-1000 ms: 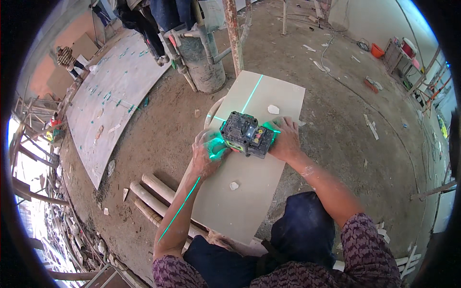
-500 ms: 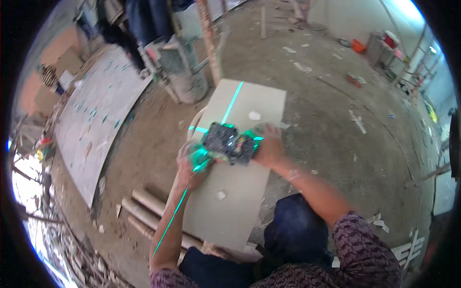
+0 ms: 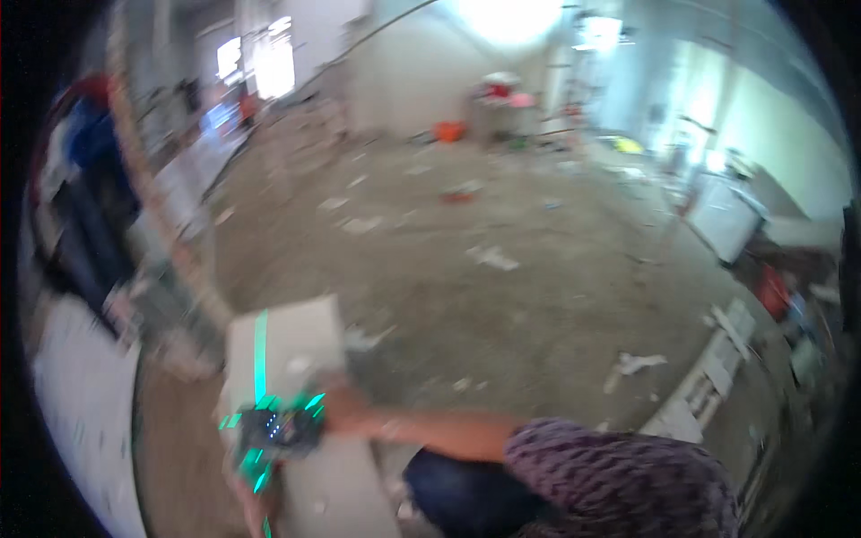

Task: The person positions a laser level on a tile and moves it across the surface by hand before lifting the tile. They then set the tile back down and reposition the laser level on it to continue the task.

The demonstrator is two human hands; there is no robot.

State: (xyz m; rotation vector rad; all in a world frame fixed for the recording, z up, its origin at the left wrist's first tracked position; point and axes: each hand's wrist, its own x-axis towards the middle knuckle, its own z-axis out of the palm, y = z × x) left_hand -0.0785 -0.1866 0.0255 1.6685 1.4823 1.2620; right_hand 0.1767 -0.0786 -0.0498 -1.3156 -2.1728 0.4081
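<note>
A dark, boxy laser level is over the pale board at the lower left, throwing bright green lines and patches around it. My right hand is closed against its right side. On its near left side is my left hand, lit green and close against the device. Motion blurs both hands, so single fingers are hard to make out. One green line runs up the far part of the board. A small white lump lies on the board beyond the device.
Dark clothes hang at the left by a rusty pole. A pale sheet lies at the far left. Scraps litter the dirt floor. An orange bucket stands far back; white planks lie at the right.
The view has swung up and to the right, so the board, laser level and hands sit lower and further left. Both hands stay at the device. More of the room shows.
</note>
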